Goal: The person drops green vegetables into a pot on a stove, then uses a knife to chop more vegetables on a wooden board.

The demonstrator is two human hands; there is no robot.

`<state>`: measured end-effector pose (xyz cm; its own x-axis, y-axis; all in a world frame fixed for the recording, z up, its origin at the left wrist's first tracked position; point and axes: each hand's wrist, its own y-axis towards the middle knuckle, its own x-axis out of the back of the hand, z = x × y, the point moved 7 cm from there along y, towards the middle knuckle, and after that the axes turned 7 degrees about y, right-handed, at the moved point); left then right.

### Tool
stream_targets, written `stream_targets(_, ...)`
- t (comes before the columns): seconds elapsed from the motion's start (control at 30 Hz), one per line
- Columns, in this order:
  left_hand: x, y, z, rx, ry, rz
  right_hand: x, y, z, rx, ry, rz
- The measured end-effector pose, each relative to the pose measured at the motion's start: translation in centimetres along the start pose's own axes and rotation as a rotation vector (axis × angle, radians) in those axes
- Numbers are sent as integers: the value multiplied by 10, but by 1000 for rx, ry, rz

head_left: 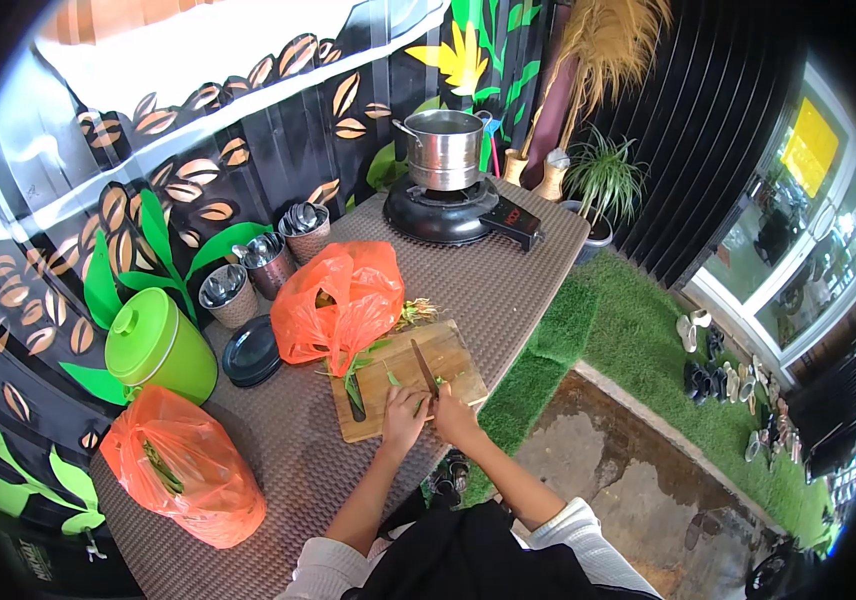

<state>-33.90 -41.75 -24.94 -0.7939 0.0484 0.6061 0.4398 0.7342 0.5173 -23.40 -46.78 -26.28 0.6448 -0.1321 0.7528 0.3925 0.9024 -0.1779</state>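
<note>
A wooden cutting board (pixel 388 385) lies on the brown woven-pattern table (pixel 278 440). My right hand (pixel 454 415) is closed round the handle of a knife (pixel 422 362), whose blade points away from me over the board. Just left of it, my left hand (pixel 404 412) rests on the board with its fingers bent, beside small green pieces; what it holds, if anything, is too small to tell. Green leaves (pixel 352 384) lie at the board's left side, by an orange plastic bag (pixel 343 300). Behind the board sits a bunch of stalks (pixel 416 312).
At the far end a steel pot (pixel 444 150) stands on a black stove (pixel 435 212). Along the wall are cutlery cups (pixel 268 262), dark plates (pixel 251 352) and a green lidded bucket (pixel 160 345). Another orange bag (pixel 183 470) stands at the left.
</note>
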Motion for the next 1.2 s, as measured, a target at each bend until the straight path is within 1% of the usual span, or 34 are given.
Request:
stream_targets(0.13,1,0,0,-15,-30,3,-8,-12,-1,-71,-38,-18)
stream_targets(0.2,-1,-1,2,43,-64,39,-7,-9,-5,-95,-30,-33)
stream_targets(0.23,-1,-2,0,44,-65,42,-4,-2,-4,-56,-17,-17)
stream_targets(0.3,-5,-3,6,134,-30,88,2,7,-3,25,0,-6)
stream_targets(0.33,-6,-4,8,133,-29,87,4,7,-6,27,1,-7)
stream_targets(0.4,-6,-5,4,26,123,70,5,5,-7,36,-29,46)
stream_targets(0.5,-8,-7,3,-4,111,108,12,-19,9,-10,-72,38)
stream_targets(0.63,-12,-8,10,6,94,115,-3,-15,2,-63,-44,18)
stream_targets(0.7,-17,-7,22,127,-8,121,0,-3,3,28,-77,-29)
stream_targets(0.73,-18,-6,24,125,-9,123,1,2,-2,26,-76,-31)
stream_targets(0.8,-14,-2,30,172,-227,57,2,8,-2,68,-65,7)
stream_targets(0.83,-12,-2,30,174,-223,54,2,5,-1,72,-63,10)
stream_targets(0.9,-19,-3,34,282,-305,154,2,-6,0,76,-78,0)
stream_targets(0.93,-18,-2,32,281,-306,151,-2,-10,0,77,-80,-1)
stream_targets(1.0,-17,-3,31,311,-390,141,-5,-17,2,3,-94,-71)
stream_targets(1.07,-16,-2,30,298,-376,139,-3,-12,7,8,-154,-74)
stream_targets(1.2,-16,-2,31,296,-337,124,2,2,4,92,-98,-65)
